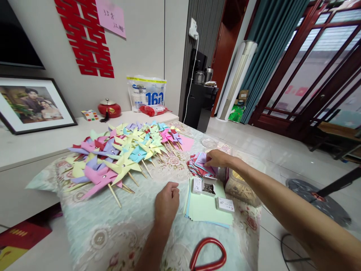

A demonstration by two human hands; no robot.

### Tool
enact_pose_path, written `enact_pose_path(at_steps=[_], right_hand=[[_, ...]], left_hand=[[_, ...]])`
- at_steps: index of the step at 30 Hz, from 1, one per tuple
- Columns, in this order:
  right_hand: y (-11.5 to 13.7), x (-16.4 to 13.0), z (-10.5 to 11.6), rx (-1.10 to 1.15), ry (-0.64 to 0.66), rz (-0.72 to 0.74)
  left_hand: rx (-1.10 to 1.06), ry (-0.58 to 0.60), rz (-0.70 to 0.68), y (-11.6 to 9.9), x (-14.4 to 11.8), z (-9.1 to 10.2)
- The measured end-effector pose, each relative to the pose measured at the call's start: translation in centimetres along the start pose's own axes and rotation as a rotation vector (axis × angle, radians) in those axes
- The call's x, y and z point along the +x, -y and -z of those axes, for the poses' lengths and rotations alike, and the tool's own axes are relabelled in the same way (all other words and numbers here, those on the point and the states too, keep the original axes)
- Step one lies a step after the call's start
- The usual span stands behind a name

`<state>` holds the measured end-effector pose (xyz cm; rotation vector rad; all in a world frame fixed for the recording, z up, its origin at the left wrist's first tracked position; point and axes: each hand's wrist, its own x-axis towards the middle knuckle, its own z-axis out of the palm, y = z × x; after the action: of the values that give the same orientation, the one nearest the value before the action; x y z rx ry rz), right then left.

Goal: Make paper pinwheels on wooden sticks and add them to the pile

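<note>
Fingertips together, my right hand (218, 158) reaches over a pile of cut coloured paper pieces (196, 165) and pinches a lilac paper piece (201, 159) on top. My left hand (167, 201) rests on the flowered tablecloth with its fingers curled in; nothing shows in it. To its right lies a stack of pale green paper sheets (207, 209). An open small box of metal fasteners (209, 189) and a closed white box (225, 204) sit on those sheets. Many finished paper pinwheels (124, 165) on wooden sticks cover the table's left side.
A clear tub of wooden sticks (241, 188) stands under my right forearm. Red-handled scissors (208, 256), partly cut off by the frame, lie at the near edge. A round clear lid (209, 143) lies at the far side. A cabinet (36, 146) runs along the wall behind.
</note>
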<state>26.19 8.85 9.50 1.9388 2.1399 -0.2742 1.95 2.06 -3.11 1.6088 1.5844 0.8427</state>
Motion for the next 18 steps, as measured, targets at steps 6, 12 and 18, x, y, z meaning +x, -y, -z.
enact_pose_path(at_steps=[6, 12, 18], right_hand=[[-0.1, 0.1, 0.1, -0.050, -0.040, 0.006], [0.4, -0.4, 0.4, -0.125, -0.125, -0.053], [0.9, -1.2, 1.0, -0.185, -0.205, -0.148]], left_hand=[[-0.014, -0.029, -0.015, 0.0, 0.0, 0.0], [-0.019, -0.009, -0.010, -0.2, -0.1, 0.1], [-0.012, -0.001, -0.010, -0.2, -0.1, 0.1]])
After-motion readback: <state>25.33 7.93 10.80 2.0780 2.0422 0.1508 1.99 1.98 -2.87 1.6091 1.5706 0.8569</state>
